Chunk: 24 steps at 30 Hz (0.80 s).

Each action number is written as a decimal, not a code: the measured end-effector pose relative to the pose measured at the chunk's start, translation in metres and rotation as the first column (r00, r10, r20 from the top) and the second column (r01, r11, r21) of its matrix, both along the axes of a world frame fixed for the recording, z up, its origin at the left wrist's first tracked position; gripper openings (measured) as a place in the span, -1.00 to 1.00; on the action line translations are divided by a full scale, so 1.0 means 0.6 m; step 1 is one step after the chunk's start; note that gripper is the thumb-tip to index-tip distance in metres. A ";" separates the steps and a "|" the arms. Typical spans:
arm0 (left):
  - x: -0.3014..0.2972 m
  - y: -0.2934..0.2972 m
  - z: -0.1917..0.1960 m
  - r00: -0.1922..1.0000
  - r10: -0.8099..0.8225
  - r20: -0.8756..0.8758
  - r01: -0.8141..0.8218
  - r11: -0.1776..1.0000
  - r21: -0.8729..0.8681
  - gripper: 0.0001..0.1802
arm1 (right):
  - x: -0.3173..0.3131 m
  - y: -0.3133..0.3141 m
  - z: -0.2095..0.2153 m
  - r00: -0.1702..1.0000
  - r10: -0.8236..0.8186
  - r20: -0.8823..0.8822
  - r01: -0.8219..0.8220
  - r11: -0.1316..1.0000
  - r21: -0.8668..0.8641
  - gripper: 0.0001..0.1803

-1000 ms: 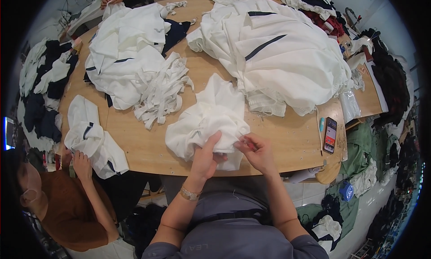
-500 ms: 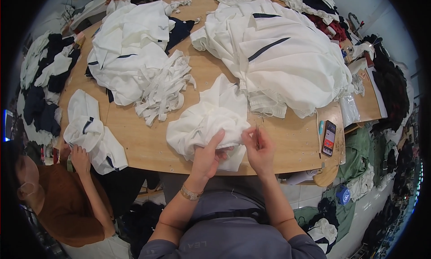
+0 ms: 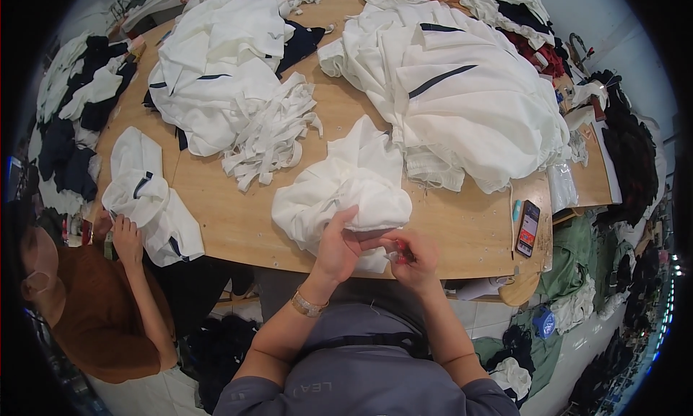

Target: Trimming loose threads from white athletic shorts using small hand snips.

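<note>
A bunched white garment lies at the table's near edge in front of me. My left hand grips its near edge, thumb on top and fingers underneath. Close against those fingertips is my right hand, its fingers curled together at the garment's near right side. Something small is in the right hand, with a bit of red showing between the fingers; its kind is not clear. Part of the garment's edge is hidden behind both hands.
A wooden table bears large piles of white garments and white strips. At right lies a phone beside a light-blue tool. On the left, a co-worker's hands handle another white garment. Clothes cover parts of the floor.
My right hand has moved down and slightly left, from beside the garment's right edge to my left fingertips. The garment's near edge has shifted in my left hand. The whole view has tilted slightly.
</note>
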<state>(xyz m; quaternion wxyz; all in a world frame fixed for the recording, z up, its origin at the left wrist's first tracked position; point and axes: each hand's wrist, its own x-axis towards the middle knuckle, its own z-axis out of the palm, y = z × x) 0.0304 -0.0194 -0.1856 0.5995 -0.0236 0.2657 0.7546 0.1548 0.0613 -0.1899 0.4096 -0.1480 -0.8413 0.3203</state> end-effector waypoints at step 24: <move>0.015 0.006 -0.004 0.951 0.129 -0.282 -0.159 0.984 -0.086 -0.59 | 0.020 0.022 0.006 0.973 -0.124 0.192 0.067 0.957 0.281 -0.63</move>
